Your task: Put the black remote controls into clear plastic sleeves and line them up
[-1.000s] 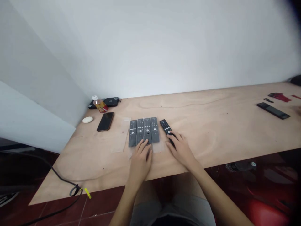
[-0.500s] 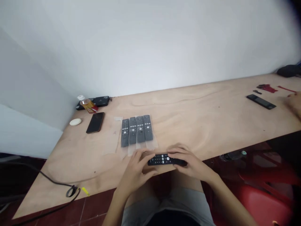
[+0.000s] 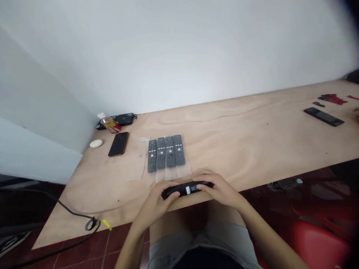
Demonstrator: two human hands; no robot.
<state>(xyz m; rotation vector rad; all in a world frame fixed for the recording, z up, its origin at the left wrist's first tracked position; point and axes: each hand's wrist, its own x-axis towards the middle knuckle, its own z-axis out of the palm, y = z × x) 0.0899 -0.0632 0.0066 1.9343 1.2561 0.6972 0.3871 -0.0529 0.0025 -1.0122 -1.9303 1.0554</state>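
Note:
A black remote control (image 3: pixel 185 189) is held crosswise over the near edge of the plywood table (image 3: pixel 241 138), its back side up with a small white label showing. My left hand (image 3: pixel 155 200) grips its left end and my right hand (image 3: pixel 221 188) grips its right end, fingers curled on it. Just beyond my hands, several grey remotes in clear plastic sleeves (image 3: pixel 166 152) lie side by side.
A black phone (image 3: pixel 118 144), a white oval object (image 3: pixel 96 143), a small bottle with amber liquid (image 3: pixel 108 122) and a black box (image 3: pixel 125 118) sit at the back left. Far right lie another black remote (image 3: pixel 323 116) and red parts (image 3: pixel 333 98). A black cable (image 3: pixel 71 215) crosses the left corner.
My right hand lifted the black remote from beside the sleeved ones, brought it to the table's near edge, both hands took it, and it now lies back side up.

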